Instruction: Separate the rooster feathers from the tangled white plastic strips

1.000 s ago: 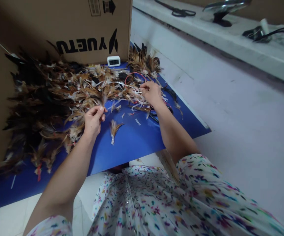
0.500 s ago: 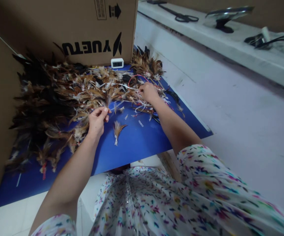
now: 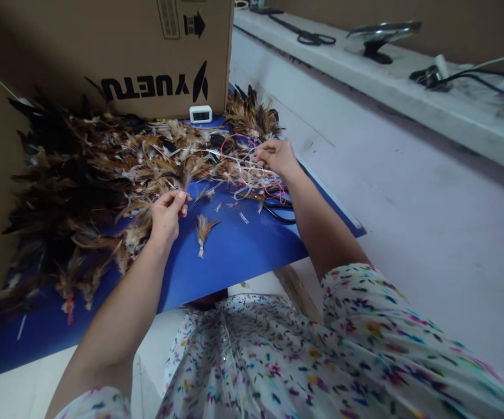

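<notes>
My left hand point(image 3: 167, 218) is closed in a pinch over the near edge of the feather pile point(image 3: 147, 166). A soft brown-grey feather point(image 3: 186, 174) rises at its fingertips and appears to be held there. My right hand point(image 3: 279, 157) is above the pile's right side, thumb and fingers pinched together. Thin white strips point(image 3: 245, 174) and a pink cord point(image 3: 238, 136) lie by these fingertips; what they grip is too small to make out. A small tied feather bunch point(image 3: 203, 234) lies on the blue table surface point(image 3: 234, 256) between my forearms.
A large cardboard box point(image 3: 147, 52) stands behind the pile, with a small white digital clock point(image 3: 201, 114) in front. Black handles point(image 3: 278, 216) show beside my right forearm. On the wall ledge point(image 3: 391, 73) lie scissors point(image 3: 308, 36), a stand point(image 3: 378, 46) and cables point(image 3: 457, 75).
My right hand has lifted and moved right, uncovering more white strips, pink cord and the black handles. My left hand keeps its pinch almost in place. The whole view has shifted slightly.
</notes>
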`<state>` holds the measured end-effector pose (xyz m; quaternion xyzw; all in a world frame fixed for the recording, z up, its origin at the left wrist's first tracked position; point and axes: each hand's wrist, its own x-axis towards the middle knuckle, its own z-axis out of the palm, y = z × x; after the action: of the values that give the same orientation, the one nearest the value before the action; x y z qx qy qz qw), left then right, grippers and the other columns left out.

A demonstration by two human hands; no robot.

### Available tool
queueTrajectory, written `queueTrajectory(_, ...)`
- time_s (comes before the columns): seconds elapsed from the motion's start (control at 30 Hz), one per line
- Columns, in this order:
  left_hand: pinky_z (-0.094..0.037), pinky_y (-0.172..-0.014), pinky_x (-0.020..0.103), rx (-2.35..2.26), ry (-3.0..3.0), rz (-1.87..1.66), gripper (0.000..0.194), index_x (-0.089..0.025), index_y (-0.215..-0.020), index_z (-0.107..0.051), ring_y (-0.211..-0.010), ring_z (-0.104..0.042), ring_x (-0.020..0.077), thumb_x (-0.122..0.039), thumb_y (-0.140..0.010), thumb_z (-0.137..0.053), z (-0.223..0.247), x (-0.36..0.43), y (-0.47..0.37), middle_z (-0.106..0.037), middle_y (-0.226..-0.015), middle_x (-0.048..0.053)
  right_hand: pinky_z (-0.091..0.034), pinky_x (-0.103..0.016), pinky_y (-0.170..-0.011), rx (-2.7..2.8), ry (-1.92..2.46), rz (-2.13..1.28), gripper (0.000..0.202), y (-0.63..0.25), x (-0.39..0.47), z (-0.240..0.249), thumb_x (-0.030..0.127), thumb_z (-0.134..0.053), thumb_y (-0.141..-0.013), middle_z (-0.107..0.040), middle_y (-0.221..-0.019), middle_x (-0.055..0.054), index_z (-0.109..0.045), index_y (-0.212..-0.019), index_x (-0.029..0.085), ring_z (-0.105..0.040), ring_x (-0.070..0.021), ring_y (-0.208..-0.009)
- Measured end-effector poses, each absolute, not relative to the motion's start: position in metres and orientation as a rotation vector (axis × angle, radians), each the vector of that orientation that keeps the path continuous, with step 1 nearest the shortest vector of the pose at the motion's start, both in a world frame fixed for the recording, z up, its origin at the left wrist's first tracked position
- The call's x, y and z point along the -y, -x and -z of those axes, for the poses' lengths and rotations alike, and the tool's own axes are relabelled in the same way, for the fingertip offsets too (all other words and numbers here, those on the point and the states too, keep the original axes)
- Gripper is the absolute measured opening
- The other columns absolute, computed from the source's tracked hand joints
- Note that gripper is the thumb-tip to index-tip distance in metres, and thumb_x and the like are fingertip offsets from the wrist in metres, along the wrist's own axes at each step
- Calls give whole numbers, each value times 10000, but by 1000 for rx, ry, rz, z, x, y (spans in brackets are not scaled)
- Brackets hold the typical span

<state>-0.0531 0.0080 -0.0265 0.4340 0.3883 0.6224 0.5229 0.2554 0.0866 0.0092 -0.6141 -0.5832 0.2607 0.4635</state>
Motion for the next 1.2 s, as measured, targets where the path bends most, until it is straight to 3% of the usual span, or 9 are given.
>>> queueTrajectory(0.23,-340,-382,157,-938,-1041,-1500,424,-151,-675,-652,-405,-469,37,-454,-542,-916,24,-7,53,-663,-631,-4,-413,-183,-484,1209,1400,-805,116,-257,-51,-33,130,-715,-821,-671,-651,14,-618,-780,180,-556,-61,-510)
queueTrajectory(0.53,-339,-378,160,-941,-1040,-1499,420,-156,-673,-632,-397,-458,38,-435,-536,-915,24,-7,53,-653,-619,-12,-459,-205,-523,1090,1224,-1055,166,-261,-26,-42,73,-668,-733,-703,-710,11,-612,-839,189,-573,-74,-538)
queueTrajectory(0.9,-355,-392,164,-924,-1079,-1471,365,-156,-703,-639,-416,-475,40,-401,-608,-894,29,-9,54,-663,-646,-9,-524,-253,-570,1190,1311,-889,252,-271,-8,-43,135,-793,-671,-722,-718,6,-643,-856,218,-636,-118,-580)
queueTrajectory(1.2,-347,-386,174,-924,-1065,-1456,351,-152,-694,-649,-418,-477,48,-384,-597,-894,27,-7,50,-667,-644,2,-535,-273,-601,1301,1356,-727,85,-267,15,-52,129,-749,-730,-709,-707,-14,-717,-783,187,-619,-115,-589)
